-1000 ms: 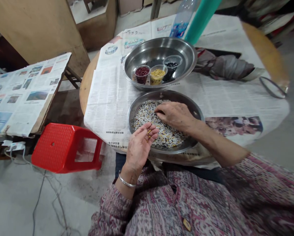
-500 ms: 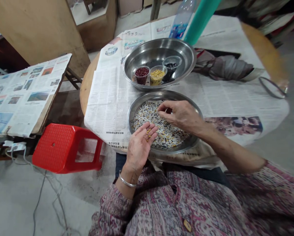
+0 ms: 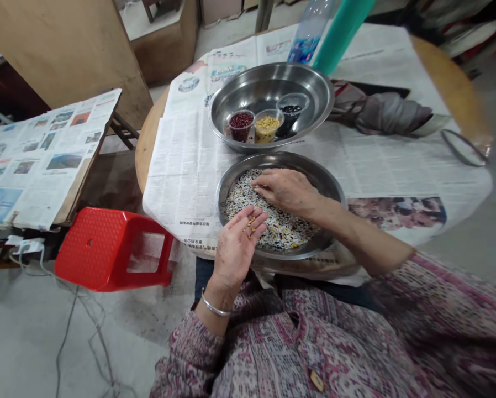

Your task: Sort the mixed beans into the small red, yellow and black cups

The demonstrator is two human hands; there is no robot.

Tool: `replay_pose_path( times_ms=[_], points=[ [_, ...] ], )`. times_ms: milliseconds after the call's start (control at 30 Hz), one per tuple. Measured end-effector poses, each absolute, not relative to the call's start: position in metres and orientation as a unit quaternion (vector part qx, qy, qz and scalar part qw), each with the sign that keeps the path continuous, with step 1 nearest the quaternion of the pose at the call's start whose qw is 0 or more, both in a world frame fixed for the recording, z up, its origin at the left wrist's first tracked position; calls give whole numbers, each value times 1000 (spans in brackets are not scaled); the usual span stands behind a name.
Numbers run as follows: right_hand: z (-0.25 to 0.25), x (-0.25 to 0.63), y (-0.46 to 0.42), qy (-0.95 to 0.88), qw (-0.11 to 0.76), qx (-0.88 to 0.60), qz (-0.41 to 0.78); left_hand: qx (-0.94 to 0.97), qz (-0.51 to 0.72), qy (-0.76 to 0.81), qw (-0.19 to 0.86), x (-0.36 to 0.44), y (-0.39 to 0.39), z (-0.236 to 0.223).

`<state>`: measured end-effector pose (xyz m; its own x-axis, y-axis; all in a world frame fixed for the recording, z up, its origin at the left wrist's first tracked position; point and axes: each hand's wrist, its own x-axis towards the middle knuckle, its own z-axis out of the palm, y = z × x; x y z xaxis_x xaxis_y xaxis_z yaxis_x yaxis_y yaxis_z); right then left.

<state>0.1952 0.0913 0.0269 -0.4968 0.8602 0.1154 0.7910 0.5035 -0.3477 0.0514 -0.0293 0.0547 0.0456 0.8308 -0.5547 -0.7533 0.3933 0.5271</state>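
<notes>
Two hands | left hand cupped, fingers apart, yellow kernels | right hand fingers together on mixed grains

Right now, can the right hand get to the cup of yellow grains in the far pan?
Probably yes. The right hand rests on the mixed grains in the near pan; the yellow cup stands open-topped just beyond it in the far pan, with nothing between them.
</notes>
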Motion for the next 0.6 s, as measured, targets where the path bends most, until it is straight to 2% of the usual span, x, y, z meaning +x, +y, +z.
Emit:
replay_pose_path(
  times_ms=[233,333,467,600],
  points=[
    [24,184,96,-878,68,-468,69,46,549,415,724,51,-29,55],
    [25,184,96,-879,65,-468,57,43,547,417,725,51,-29,55],
    [27,190,93,-859,136,-483,100,45,545,419,725,51,-29,56],
    [27,204,86,-780,249,-524,236,52,546,417,724,51,-29,55]
  ],
)
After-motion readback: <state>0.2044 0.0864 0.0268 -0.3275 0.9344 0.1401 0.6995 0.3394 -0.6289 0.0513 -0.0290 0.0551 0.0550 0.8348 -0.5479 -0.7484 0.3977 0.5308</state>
